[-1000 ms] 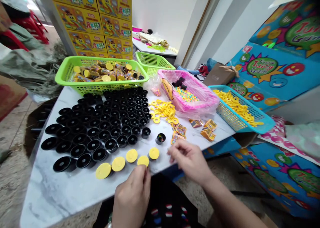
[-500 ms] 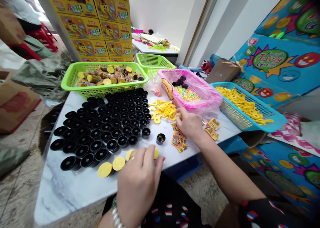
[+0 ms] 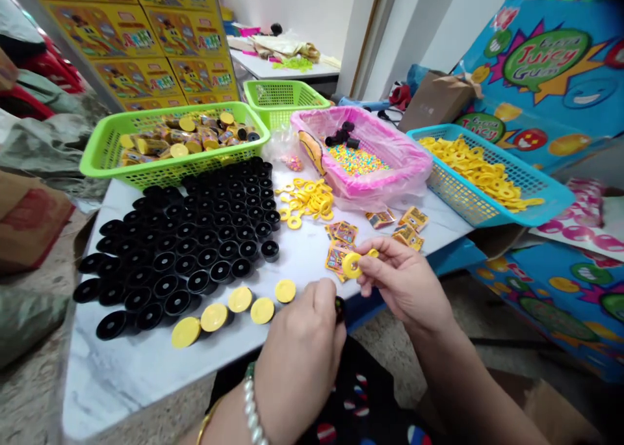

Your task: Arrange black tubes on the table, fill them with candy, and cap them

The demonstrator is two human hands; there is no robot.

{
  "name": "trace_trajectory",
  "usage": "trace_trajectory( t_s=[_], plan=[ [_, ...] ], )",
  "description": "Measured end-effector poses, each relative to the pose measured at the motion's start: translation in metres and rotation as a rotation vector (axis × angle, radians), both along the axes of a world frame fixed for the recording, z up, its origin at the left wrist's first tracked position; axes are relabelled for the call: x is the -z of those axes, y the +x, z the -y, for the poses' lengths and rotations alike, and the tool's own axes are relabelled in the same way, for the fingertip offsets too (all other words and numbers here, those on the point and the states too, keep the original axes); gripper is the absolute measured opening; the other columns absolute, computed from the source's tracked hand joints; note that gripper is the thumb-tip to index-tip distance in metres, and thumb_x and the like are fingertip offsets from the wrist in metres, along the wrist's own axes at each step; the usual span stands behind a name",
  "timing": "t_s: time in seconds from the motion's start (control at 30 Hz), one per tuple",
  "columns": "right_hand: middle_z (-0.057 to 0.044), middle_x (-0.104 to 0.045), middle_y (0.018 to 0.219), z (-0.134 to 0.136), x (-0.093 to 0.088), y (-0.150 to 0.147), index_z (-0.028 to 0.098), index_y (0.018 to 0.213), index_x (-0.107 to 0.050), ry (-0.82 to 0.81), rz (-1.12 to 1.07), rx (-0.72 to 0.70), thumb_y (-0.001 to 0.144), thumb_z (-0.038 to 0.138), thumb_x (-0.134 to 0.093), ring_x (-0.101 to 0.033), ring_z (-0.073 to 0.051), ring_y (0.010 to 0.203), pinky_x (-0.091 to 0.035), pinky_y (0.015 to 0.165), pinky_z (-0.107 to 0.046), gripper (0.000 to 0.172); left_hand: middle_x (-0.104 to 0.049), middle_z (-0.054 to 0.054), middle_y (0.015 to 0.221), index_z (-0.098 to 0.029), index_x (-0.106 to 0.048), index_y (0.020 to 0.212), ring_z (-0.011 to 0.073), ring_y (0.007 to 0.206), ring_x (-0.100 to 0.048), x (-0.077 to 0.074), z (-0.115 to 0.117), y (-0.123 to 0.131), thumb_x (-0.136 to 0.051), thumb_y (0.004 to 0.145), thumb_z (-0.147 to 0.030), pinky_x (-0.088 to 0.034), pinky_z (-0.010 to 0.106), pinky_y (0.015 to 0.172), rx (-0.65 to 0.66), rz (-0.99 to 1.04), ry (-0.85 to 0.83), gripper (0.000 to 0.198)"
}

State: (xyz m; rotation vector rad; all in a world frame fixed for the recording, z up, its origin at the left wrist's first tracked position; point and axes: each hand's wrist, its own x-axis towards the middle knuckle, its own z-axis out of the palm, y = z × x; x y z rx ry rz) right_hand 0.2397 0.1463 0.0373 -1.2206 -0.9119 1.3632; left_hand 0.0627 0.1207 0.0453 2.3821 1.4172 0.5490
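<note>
My left hand (image 3: 302, 344) is closed around a small black cup (image 3: 340, 309) at the table's front edge; my fingers hide most of the cup. Between thumb and fingertips, my right hand (image 3: 412, 286) pinches a yellow plastic ring piece (image 3: 351, 266) just right of that cup. Printed packets (image 3: 338, 256) lie on the table behind the ring. Several yellow-capped cups (image 3: 262, 310) stand left of my left hand. Rows of open black cups (image 3: 198, 280) cover the table's left side. A loose heap of yellow ring pieces (image 3: 312, 197) lies farther back.
At the back are a green basket (image 3: 88, 159) of filled, capped cups and a pink lined basket (image 3: 361, 184) with coloured candy beads and black cups. A blue basket (image 3: 550, 204) holds more ring pieces. Cartons (image 3: 541, 62) are stacked at right, yellow boxes (image 3: 127, 36) behind.
My right hand has come from the ring heap toward me, holding a ring piece. My left hand has moved right and taken up the black cup that stood on the table. The view has shifted.
</note>
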Motion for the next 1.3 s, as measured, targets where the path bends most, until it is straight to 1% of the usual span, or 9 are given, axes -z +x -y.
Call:
trace_trajectory(
  t_s=[0.07, 0.17, 0.27, 0.47, 0.83, 0.93, 1.0, 1.13, 1.3],
  plan=[
    [0.0, -0.066, 0.059, 0.01, 0.006, 0.002, 0.017, 0.084, -0.068, -0.076, -0.026, -0.017, 0.069, 0.033, -0.083, -0.06, -0.011, 0.047, -0.05, 0.047, -0.022, 0.026, -0.064, 0.004, 0.086, -0.018, -0.052, 0.098, 0.0207, 0.071, -0.064, 0.017, 0.008, 0.001, -0.065, 0.079, -0.008, -0.053, 0.032, 0.063, -0.049, 0.06, -0.064, 0.025],
    [0.0, -0.066, 0.057, 0.021, 0.018, 0.0, 0.015, 0.08, -0.068, -0.175, -0.028, -0.042, 0.067, 0.035, -0.084, -0.059, -0.01, 0.045, -0.051, 0.045, -0.02, 0.028, -0.066, 0.007, 0.093, -0.016, -0.054, 0.105, 0.0223, 0.08, -0.066, 0.042, 0.009, 0.002, -0.066, 0.083, -0.015, -0.055, 0.034, 0.071, -0.105, 0.156, -0.021, 0.025],
    [0.0, -0.065, 0.057, 0.026, 0.025, -0.007, 0.014, 0.078, -0.068, -0.228, -0.002, -0.094, 0.065, 0.036, -0.085, -0.057, -0.009, 0.046, -0.048, 0.041, -0.018, 0.03, -0.066, 0.009, 0.102, -0.014, -0.056, 0.11, 0.0218, 0.091, -0.066, 0.051, 0.005, 0.003, -0.063, 0.085, -0.012, -0.055, 0.033, 0.08, -0.067, 0.238, 0.058, 0.026],
    [0.002, -0.063, 0.051, 0.025, 0.026, -0.02, 0.015, 0.078, -0.063, -0.247, -0.028, -0.087, 0.067, 0.036, -0.083, -0.056, -0.009, 0.041, -0.049, 0.041, -0.019, 0.032, -0.058, 0.003, 0.082, -0.018, -0.065, 0.101, 0.016, 0.069, -0.06, 0.047, 0.004, 0.002, -0.061, 0.089, -0.022, -0.051, 0.027, 0.066, -0.097, 0.211, -0.004, 0.013],
    [-0.001, -0.069, 0.06, 0.021, 0.031, -0.018, 0.016, 0.08, -0.058, -0.292, 0.002, -0.121, 0.071, 0.037, -0.082, -0.066, -0.011, 0.05, -0.055, 0.051, -0.019, 0.034, -0.063, 0.004, 0.075, -0.015, -0.066, 0.099, 0.0191, 0.064, -0.061, 0.048, 0.002, 0.002, -0.063, 0.084, -0.015, -0.05, 0.03, 0.06, -0.094, 0.194, -0.1, 0.016],
    [0.0, -0.069, 0.061, 0.021, 0.028, -0.019, 0.016, 0.079, -0.057, -0.288, 0.012, -0.129, 0.071, 0.038, -0.081, -0.066, -0.011, 0.05, -0.055, 0.052, -0.02, 0.034, -0.068, 0.005, 0.076, -0.013, -0.064, 0.112, 0.0184, 0.063, -0.063, 0.044, 0.003, 0.0, -0.056, 0.083, -0.011, -0.051, 0.03, 0.061, -0.078, 0.315, -0.21, 0.03],
    [0.001, -0.068, 0.06, 0.021, 0.024, -0.019, 0.017, 0.078, -0.056, -0.274, 0.03, -0.137, 0.072, 0.039, -0.08, -0.065, -0.011, 0.05, -0.055, 0.052, -0.021, 0.034, -0.067, 0.002, 0.069, -0.014, -0.062, 0.119, 0.015, 0.053, -0.061, 0.039, 0.004, -0.001, -0.051, 0.085, -0.012, -0.049, 0.025, 0.051, -0.08, 0.479, -0.411, 0.036],
    [0.001, -0.068, 0.061, 0.021, 0.021, -0.018, 0.018, 0.079, -0.054, -0.238, 0.073, -0.171, 0.074, 0.04, -0.078, -0.065, -0.012, 0.052, -0.055, 0.054, -0.024, 0.033, -0.06, -0.004, 0.052, -0.015, -0.057, 0.127, 0.0111, 0.037, -0.053, 0.036, 0.005, 0.002, -0.046, 0.094, -0.034, -0.038, 0.018, 0.035, -0.154, 0.736, -0.801, 0.039],
    [0.004, -0.062, 0.057, 0.024, 0.023, -0.021, 0.019, 0.081, -0.053, -0.224, 0.116, -0.168, 0.079, 0.039, -0.073, -0.06, -0.011, 0.051, -0.049, 0.053, -0.021, 0.029, -0.055, -0.004, 0.048, -0.015, -0.067, 0.105, 0.0085, 0.037, -0.05, 0.041, 0.009, 0.012, -0.046, 0.096, -0.041, -0.039, 0.016, 0.037, -0.262, 0.831, -0.732, 0.035]
  ],
)
